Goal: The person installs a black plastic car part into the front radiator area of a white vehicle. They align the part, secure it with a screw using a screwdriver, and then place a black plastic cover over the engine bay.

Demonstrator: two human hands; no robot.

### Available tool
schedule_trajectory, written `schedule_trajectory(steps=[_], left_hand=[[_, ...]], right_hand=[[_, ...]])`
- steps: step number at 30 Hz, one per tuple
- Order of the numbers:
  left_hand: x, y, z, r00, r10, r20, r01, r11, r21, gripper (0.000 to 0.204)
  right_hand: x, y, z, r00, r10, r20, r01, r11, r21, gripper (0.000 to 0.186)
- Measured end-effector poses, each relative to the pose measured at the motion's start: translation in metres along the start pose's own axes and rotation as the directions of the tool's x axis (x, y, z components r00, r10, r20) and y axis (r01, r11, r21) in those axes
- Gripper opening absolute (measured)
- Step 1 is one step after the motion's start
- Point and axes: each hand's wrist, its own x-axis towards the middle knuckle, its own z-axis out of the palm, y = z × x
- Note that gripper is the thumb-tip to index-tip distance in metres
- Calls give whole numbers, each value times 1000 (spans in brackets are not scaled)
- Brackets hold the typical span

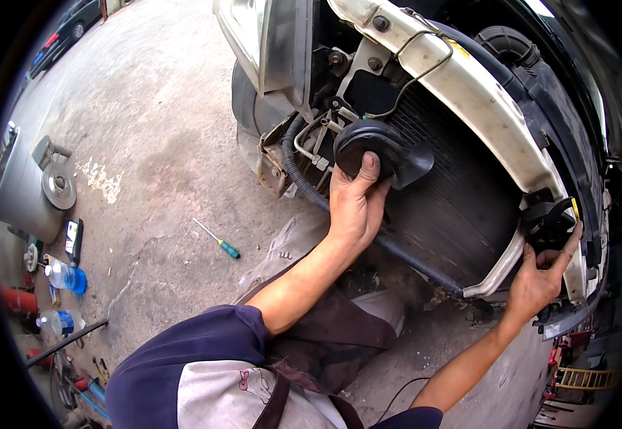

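Observation:
My left hand (357,207) is closed on a round black car horn (361,136) with a flared mouth, thumb across its face. It is held in front of the dark radiator (461,186), beside a metal bracket and a thin pipe. Farther right, my right hand (539,282) pinches a black horn-like part (545,218) from below, thumb on one side and a finger on the other. That part sits against the white front crossbeam (489,93), near a yellow mark. Whether it is fixed there I cannot tell.
A headlight (264,43) juts out at the upper left of the car front. A ribbed black hose (296,164) hangs beside the radiator. A green-handled screwdriver (229,249) lies on the concrete. A metal drum (28,189) and bottles (68,277) stand at far left.

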Motion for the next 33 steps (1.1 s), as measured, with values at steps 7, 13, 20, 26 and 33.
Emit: schedule_trajectory(steps=[7,13,20,26,33], left_hand=[[-42,-3,-7,986,-157,-54,162,980,117,47],[-67,-18,-34,966,-257,-35,249,881,402,79],[-69,-16,-41,973,-228,-30,219,876,431,81],[-50,-5,-41,978,-209,24,182,898,401,82],[-7,21,-37,999,-50,14,47,984,171,39]], right_hand=[[-1,0,1,1000,10,-20,-10,1000,-11,88],[-1,3,2,1000,-14,-3,14,999,-38,87],[-2,9,2,998,-67,-7,66,996,-67,83],[0,10,3,996,-85,-11,84,995,-57,83],[-2,4,4,1000,-16,-8,16,1000,-21,86]])
